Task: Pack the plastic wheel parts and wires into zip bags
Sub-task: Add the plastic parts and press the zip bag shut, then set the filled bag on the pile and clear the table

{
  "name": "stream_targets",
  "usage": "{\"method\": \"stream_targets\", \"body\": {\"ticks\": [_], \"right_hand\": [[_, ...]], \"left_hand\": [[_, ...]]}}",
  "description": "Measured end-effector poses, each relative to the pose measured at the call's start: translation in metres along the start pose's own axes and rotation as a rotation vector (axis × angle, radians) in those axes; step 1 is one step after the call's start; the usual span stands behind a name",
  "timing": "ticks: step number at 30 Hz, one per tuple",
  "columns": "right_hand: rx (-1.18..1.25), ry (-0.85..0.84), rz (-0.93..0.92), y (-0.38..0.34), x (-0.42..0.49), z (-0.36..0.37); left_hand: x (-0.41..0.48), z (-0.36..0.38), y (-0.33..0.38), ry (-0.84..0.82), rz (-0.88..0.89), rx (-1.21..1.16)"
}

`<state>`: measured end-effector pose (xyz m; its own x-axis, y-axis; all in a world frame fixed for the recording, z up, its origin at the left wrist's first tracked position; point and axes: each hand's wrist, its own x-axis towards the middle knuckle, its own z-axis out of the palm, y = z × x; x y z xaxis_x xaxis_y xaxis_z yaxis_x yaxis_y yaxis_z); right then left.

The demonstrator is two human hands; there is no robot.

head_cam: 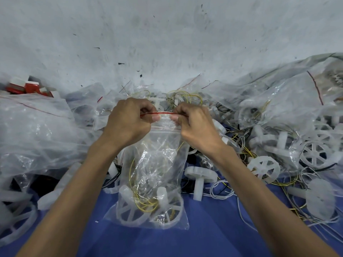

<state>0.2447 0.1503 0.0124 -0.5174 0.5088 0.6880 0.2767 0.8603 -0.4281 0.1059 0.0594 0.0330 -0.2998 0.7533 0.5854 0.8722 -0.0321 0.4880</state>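
Head | clear zip bag [157, 154]: wheels [130, 210], yellow wire [144, 203] | left fingers [155, 118], right fingers [174, 118] pinch seal [160, 113]

My fingers [155, 118] cover both seal ends on the zip bag [157, 164]; red boxes [27, 88] at the far-left corner of the table [213, 230] are blurred.

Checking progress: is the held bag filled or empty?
Filled: wheels and yellow wire sit at the bottom of the bag.

Even soft light, edges bowed.
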Motion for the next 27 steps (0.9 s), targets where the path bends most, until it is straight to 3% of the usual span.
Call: {"method": "stream_targets", "body": {"ticks": [2,5,9,12,15,19,23,27], "right_hand": [[0.059,0.067,0.007,-0.001,-0.001,0.001],[0.347,0.098,0.117,-0.008,-0.005,0.003],[0.645,-0.269,0.295,-0.002,-0.013,0.009],[0.554,-0.483,0.321,0.000,-0.018,0.016],[0.431,-0.382,0.181,0.000,-0.019,0.022],[0.322,-0.292,0.157,0.003,-0.022,0.020],[0.263,-0.252,0.250,0.007,-0.016,0.006],[0.258,0.002,0.362,0.024,0.002,-0.028]], "left_hand": [[0.001,0.000,0.001,0.043,0.008,0.009],[0.004,-0.005,0.000,0.168,-0.023,-0.073],[0.008,-0.010,-0.005,0.383,-0.070,-0.241],[0.009,-0.011,-0.007,0.442,-0.095,-0.322],[0.008,-0.009,-0.005,0.395,-0.071,-0.355],[0.010,-0.012,-0.005,0.380,-0.023,-0.332],[0.011,-0.012,-0.017,0.305,-0.106,-0.309],[0.013,-0.012,-0.028,0.196,-0.177,-0.318]]}}
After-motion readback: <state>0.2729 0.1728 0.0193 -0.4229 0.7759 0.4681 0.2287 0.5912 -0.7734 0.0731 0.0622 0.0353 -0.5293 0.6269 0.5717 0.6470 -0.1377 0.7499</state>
